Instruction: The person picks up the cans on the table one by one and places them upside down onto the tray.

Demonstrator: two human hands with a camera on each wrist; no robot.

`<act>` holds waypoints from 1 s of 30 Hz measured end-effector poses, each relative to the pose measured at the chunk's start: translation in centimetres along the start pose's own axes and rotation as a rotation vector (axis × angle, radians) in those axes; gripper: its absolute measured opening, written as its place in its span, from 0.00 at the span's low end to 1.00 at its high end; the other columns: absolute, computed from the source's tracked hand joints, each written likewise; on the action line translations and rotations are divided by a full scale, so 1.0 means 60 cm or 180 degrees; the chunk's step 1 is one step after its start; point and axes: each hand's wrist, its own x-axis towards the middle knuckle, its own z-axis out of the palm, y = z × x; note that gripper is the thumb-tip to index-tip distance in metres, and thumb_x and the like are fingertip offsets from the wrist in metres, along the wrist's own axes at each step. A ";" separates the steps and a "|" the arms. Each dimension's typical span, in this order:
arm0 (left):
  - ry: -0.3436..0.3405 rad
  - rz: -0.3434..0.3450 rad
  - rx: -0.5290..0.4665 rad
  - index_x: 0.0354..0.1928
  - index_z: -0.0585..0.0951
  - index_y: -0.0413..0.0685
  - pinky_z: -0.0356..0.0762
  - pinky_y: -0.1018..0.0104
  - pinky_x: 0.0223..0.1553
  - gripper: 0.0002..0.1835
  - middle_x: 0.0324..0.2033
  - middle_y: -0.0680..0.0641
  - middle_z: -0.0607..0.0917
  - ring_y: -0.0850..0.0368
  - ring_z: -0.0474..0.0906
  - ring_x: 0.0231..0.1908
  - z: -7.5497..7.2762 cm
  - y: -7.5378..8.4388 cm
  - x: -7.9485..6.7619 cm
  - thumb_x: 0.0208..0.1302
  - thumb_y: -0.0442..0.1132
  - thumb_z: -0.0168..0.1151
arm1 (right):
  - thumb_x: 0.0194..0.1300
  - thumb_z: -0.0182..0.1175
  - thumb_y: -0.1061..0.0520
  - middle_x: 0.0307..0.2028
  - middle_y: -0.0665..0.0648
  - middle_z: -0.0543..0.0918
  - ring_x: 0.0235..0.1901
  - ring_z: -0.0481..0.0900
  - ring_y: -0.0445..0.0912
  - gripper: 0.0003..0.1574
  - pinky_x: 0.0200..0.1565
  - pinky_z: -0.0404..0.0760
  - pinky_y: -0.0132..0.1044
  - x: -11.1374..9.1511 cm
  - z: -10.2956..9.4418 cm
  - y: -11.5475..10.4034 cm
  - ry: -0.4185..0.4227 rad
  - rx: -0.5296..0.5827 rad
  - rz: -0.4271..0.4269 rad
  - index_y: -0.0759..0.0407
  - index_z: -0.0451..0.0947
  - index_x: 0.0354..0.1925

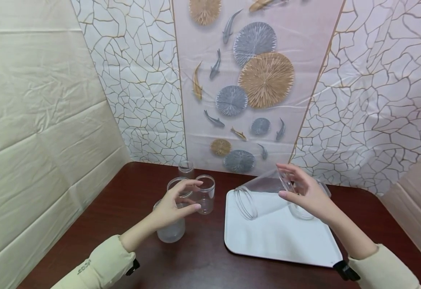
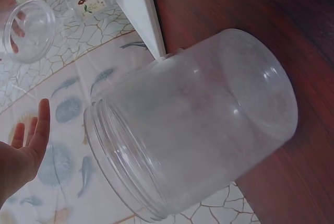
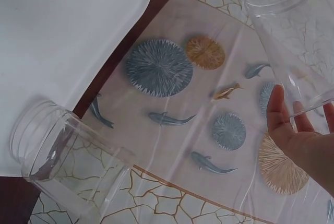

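My right hand [image 1: 309, 196] grips a large clear plastic jar [image 1: 264, 194] by its base end. The jar is tilted, with its ridged mouth towards the left over a white tray [image 1: 282, 241]. In the right wrist view, fingers curl at the base of the held jar [image 3: 295, 41]. My left hand [image 1: 175, 204] hovers beside several clear jars on the left, thumb and fingers spread apart and holding nothing. The nearest jar [image 1: 170, 232] stands partly hidden behind it, and another jar [image 1: 206, 200] stands just past its fingertips. The left wrist view shows the nearest jar [image 2: 193, 125] lidless.
Another clear jar [image 1: 302, 212] stands on the tray, partly behind my right hand. A narrower clear jar [image 1: 186, 169] stands at the back left. The dark red-brown table [image 1: 203, 261] meets a patterned wall covering [image 1: 152, 100] behind and a beige cloth [image 1: 33, 140] at left.
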 end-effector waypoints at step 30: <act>0.0261 -0.0305 0.0438 0.55 0.75 0.48 0.82 0.59 0.45 0.23 0.51 0.45 0.77 0.66 0.72 0.49 -0.055 -0.043 -0.033 0.56 0.33 0.67 | 0.61 0.63 0.57 0.57 0.32 0.68 0.49 0.67 0.30 0.36 0.42 0.75 0.27 -0.018 -0.034 0.041 -0.0041 -0.0486 0.0201 0.52 0.63 0.66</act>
